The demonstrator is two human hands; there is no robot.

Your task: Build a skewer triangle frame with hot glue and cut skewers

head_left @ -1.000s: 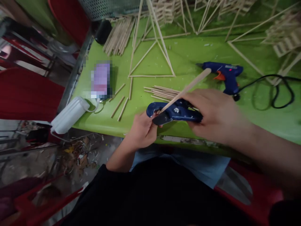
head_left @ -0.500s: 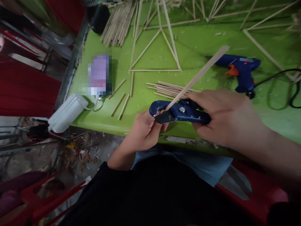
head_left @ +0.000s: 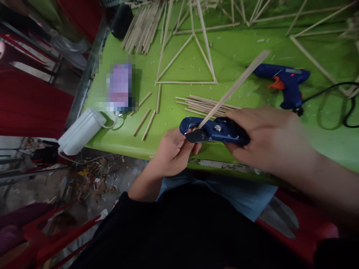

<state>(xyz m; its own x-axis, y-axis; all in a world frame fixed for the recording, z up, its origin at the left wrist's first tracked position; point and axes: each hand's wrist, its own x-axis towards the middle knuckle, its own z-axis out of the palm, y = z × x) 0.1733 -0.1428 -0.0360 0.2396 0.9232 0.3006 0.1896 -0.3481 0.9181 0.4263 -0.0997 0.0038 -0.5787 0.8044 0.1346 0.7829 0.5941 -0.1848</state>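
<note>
Blue pruning shears (head_left: 224, 131) are gripped in my right hand (head_left: 276, 136), their hooked jaw pointing left over the table's front edge. A long pale wooden stick (head_left: 234, 89) runs through the jaws and slants up to the right. My left hand (head_left: 172, 151) is closed on the lower end of this stick, close against the jaws; the fingertips are partly hidden behind the shears. Just beyond my right hand lies a small pile of thin sticks (head_left: 202, 103) on the green table (head_left: 179, 144).
A blue glue gun (head_left: 290, 76) with a lit red light lies at right, its black cord trailing. Stick frames (head_left: 186, 82) stand behind. At left are short cut sticks (head_left: 141, 122), a stick bundle (head_left: 143, 28), a blurred-out phone-like object (head_left: 120, 86) and a white cylindrical device (head_left: 81, 130).
The shears' handles look closer together than before. The stick's upper end has shifted slightly left and up. My left hand keeps its hold near the jaws.
</note>
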